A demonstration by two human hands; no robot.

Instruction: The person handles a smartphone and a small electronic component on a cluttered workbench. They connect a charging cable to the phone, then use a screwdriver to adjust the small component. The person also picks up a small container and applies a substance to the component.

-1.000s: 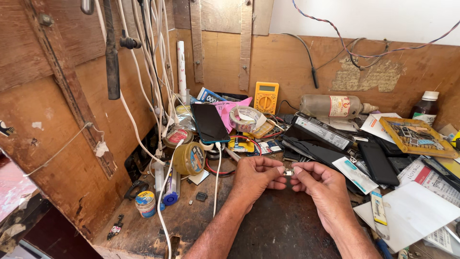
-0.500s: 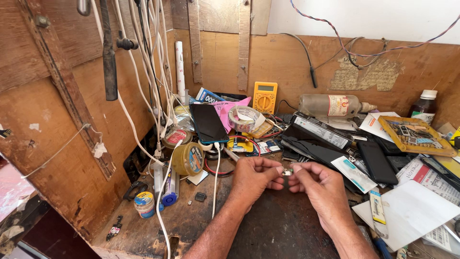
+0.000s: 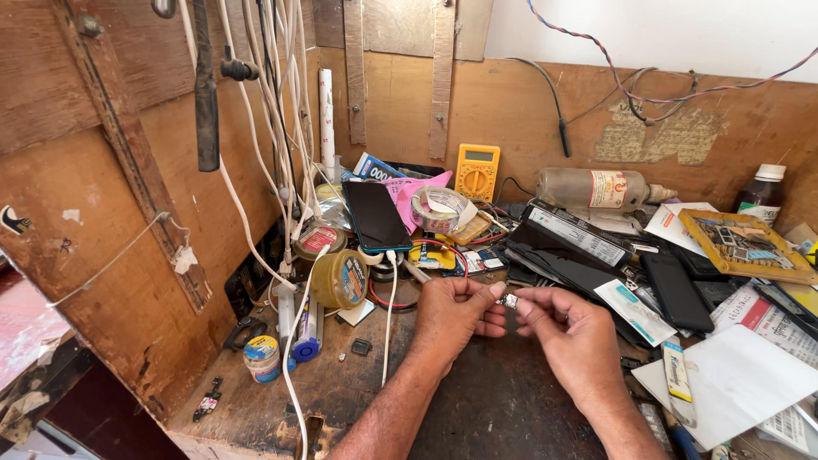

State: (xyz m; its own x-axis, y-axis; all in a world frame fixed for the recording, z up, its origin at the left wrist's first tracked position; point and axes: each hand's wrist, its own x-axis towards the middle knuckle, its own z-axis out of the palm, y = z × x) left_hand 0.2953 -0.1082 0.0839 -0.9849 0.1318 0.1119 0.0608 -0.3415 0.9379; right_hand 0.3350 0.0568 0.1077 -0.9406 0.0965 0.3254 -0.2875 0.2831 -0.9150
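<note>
My left hand (image 3: 453, 313) and my right hand (image 3: 573, 334) meet over the dark middle of a wooden workbench (image 3: 341, 392). Between their fingertips they pinch a small shiny metal part (image 3: 509, 300). Both hands grip it, thumbs and forefingers closed on it from either side. A dark smartphone (image 3: 376, 215) leans up behind my left hand, with a white cable (image 3: 388, 315) hanging down from it.
Clutter fills the back: a yellow multimeter (image 3: 477, 171), a clear tape roll (image 3: 439, 209), a yellowish tape roll (image 3: 339, 278), a plastic bottle (image 3: 592, 188) lying down, black phones (image 3: 675, 291), a yellow tray (image 3: 748, 245), papers (image 3: 741, 375). White cables (image 3: 277, 102) hang on the left wooden wall.
</note>
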